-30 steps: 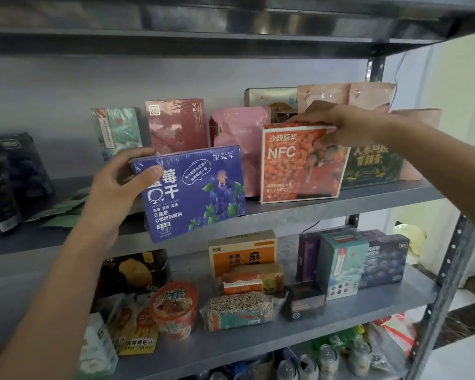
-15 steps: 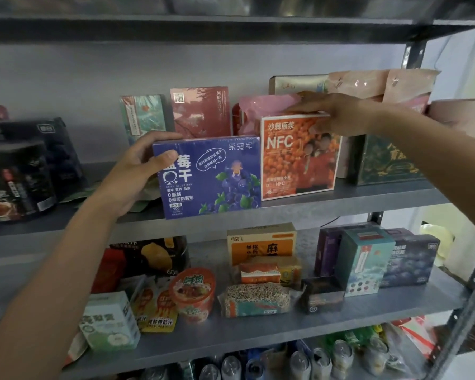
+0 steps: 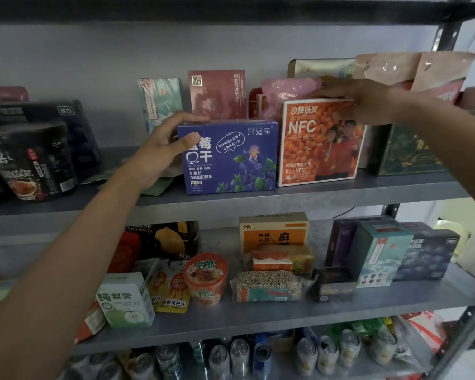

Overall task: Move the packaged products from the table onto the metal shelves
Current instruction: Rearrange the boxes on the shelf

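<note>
A blue blueberry box (image 3: 239,157) stands upright on the upper metal shelf (image 3: 285,196), close to its front edge. My left hand (image 3: 165,149) grips its upper left corner, thumb on the front and fingers over the top. Right beside it stands an orange NFC box (image 3: 313,149). My right hand (image 3: 357,102) holds that box by its top right corner, fingers over the top edge and thumb on the front.
Behind the two boxes stand a red box (image 3: 217,94), a teal box (image 3: 159,100), a pink pouch (image 3: 288,89) and beige pouches (image 3: 412,67). Dark packs (image 3: 30,160) fill the shelf's left. The shelf below holds several boxes and a cup (image 3: 206,278); cans (image 3: 307,355) sit lowest.
The blue box came down from a tilt in front of the shelf edge and now stands on the shelf beside the orange box. The camera moved closer and to the left.
</note>
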The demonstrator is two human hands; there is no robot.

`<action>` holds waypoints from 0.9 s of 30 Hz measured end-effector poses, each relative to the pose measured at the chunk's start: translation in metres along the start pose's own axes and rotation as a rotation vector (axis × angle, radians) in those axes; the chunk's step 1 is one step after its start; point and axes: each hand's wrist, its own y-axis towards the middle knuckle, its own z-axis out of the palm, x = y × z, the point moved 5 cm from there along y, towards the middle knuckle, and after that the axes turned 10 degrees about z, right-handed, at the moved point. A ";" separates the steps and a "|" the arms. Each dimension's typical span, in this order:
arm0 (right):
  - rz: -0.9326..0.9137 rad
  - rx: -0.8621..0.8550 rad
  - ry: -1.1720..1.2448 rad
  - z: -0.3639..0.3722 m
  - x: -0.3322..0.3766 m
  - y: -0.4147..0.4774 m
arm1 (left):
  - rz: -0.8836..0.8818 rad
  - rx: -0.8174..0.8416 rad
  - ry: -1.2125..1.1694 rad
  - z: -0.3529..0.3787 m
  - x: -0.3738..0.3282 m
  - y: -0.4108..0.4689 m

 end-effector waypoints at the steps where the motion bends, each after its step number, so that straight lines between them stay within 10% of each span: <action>1: 0.002 -0.003 0.010 0.000 0.004 -0.002 | 0.004 0.002 0.003 0.001 0.001 0.000; 12: -0.030 -0.210 -0.160 -0.002 0.032 -0.026 | -0.054 0.025 0.132 -0.017 0.003 -0.010; 21: -0.369 -0.367 -0.283 0.065 0.139 -0.022 | -0.221 0.515 0.739 -0.071 0.038 -0.048; 27: -0.313 -0.369 -0.247 0.083 0.155 -0.011 | -0.157 0.398 0.748 -0.071 0.043 -0.058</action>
